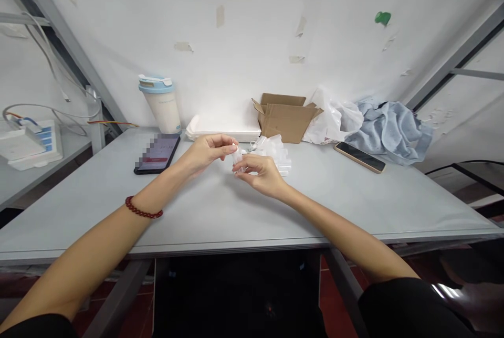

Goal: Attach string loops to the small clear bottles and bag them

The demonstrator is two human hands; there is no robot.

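Both my hands meet above the middle of the grey table (220, 212). My left hand (207, 151) pinches the top of a small clear plastic piece (237, 158) with its fingertips. My right hand (262, 174) grips the same piece from below, fingers curled round it. A red bead bracelet (142, 211) sits on my left wrist. Just behind my hands lies a pile of small clear plastic bags (273, 150).
A black phone (157, 153) lies at the left, a second phone (359, 156) at the right. Along the wall stand a white cup with a blue lid (160, 103), a white tray (220, 131), an open cardboard box (285, 116), a white bag (333, 117) and blue cloth (389, 129).
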